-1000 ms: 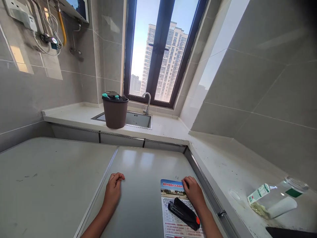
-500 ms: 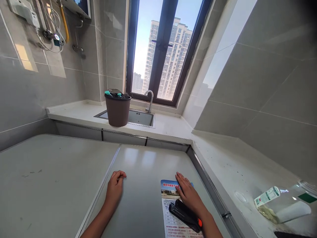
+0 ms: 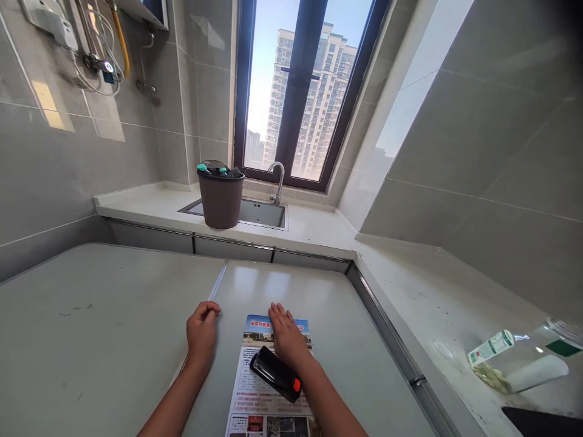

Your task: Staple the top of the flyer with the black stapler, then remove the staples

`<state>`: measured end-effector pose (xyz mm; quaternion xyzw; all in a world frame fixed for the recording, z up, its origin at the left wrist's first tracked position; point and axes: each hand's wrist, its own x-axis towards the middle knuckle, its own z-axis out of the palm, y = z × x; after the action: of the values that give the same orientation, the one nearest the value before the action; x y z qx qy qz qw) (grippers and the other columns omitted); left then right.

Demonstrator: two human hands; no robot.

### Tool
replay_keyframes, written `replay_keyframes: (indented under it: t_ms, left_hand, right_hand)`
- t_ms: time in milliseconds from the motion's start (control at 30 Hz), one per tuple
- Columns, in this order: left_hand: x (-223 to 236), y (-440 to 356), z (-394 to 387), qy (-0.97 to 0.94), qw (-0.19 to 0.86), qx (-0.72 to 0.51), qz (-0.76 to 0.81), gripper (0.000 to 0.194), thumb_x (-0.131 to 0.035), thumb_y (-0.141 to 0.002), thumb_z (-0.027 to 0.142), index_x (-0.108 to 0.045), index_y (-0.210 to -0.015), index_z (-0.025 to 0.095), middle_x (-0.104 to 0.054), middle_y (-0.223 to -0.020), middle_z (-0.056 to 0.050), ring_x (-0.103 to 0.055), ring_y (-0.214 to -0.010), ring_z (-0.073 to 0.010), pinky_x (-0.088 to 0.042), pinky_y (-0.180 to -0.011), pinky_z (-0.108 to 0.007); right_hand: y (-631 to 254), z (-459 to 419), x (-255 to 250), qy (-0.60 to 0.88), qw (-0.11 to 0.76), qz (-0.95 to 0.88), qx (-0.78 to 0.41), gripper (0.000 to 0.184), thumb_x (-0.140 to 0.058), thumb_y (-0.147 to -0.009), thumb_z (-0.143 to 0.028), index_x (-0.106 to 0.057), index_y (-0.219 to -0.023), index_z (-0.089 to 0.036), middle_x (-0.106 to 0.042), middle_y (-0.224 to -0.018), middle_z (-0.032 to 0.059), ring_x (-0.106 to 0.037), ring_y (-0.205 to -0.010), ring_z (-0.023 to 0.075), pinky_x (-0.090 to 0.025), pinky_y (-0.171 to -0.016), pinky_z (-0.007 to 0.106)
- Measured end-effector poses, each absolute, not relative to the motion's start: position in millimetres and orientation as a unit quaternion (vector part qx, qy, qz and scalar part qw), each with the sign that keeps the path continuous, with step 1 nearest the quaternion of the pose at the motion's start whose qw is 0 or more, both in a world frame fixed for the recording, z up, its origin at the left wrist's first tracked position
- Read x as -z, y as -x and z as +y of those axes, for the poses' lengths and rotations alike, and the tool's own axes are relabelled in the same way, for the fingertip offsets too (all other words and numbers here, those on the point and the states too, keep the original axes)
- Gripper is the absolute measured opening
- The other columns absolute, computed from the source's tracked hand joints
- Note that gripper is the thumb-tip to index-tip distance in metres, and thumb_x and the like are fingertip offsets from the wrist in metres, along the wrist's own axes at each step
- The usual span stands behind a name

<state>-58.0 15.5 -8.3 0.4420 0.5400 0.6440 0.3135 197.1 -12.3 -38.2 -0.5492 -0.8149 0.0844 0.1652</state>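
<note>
Blue-topped, the flyer point(image 3: 259, 400) lies on the desk point(image 3: 359, 346) beneath the flat, outstretched right hand point(image 3: 289, 341); the left hand point(image 3: 201, 332), well apart, curls inward, its grip unclear. A black stapler point(image 3: 274, 374) slants across the flyer by the right wrist; beyond stands a brown bin point(image 3: 221, 201).

Daylight from the tall, dark-framed glass window point(image 3: 298, 91) leaves two pale glare patches point(image 3: 277, 281) on the smooth, pale-grey tabletop point(image 3: 364, 352); the upper right corner is dark, the edges stretched.
</note>
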Motion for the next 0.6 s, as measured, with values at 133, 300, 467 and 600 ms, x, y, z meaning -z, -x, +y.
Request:
replay_keyframes:
  t_ms: [133, 300, 467, 600]
  left_hand:
    - [12.9, 67.0, 23.5, -0.377, 0.342, -0.701, 0.499, 0.004, -0.06, -0.07, 0.022, -0.063, -0.071, 0.02, -0.058, -0.076, 0.001, -0.053, -0.075, -0.0167, -0.042, -0.072, -0.028]
    - [10.3, 69.0, 27.9, -0.301, 0.382, -0.744, 0.459, 0.004, -0.066, -0.064, 0.019, -0.064, -0.067, 0.018, -0.058, -0.073, 0.001, -0.052, -0.071, -0.014, -0.042, -0.067, -0.025]
    - [3.2, 67.4, 27.0, -0.289, 0.406, -0.757, 0.422, 0.01, -0.067, -0.06, 0.021, -0.059, -0.064, 0.018, -0.056, -0.073, 0.001, -0.053, -0.069, -0.0134, -0.044, -0.065, -0.026]
    - [1.2, 68.1, 27.1, -0.279, 0.429, -0.76, 0.401, 0.013, -0.069, -0.059, 0.02, -0.057, -0.062, 0.018, -0.055, -0.074, 0.0, -0.053, -0.07, -0.0129, -0.045, -0.064, -0.026]
  right_hand:
    - [-144.5, 3.2, 28.4, 0.523, 0.163, -0.829, -0.109, 0.072, -0.045, -0.086, -0.005, -0.036, -0.158, -0.012, -0.027, -0.167, 0.0126, -0.021, -0.156, 0.0277, -0.024, -0.126, 0.054]
    - [-111.4, 16.3, 25.7, 0.507, 0.173, -0.836, -0.118, 0.067, -0.044, -0.091, -0.009, -0.036, -0.157, -0.012, -0.028, -0.167, 0.0123, -0.021, -0.156, 0.0274, -0.023, -0.125, 0.053]
    - [-100.0, 11.8, 17.3, 0.5, 0.212, -0.835, -0.092, 0.057, -0.042, -0.096, -0.013, -0.042, -0.152, -0.014, -0.031, -0.166, 0.0105, -0.021, -0.156, 0.0268, -0.024, -0.124, 0.05]
    - [-114.3, -0.1, -0.6, 0.553, 0.279, -0.784, -0.041, 0.031, -0.04, -0.102, -0.022, -0.062, -0.124, -0.02, -0.066, -0.131, 0.0108, -0.056, -0.126, 0.0245, -0.042, -0.105, 0.038]
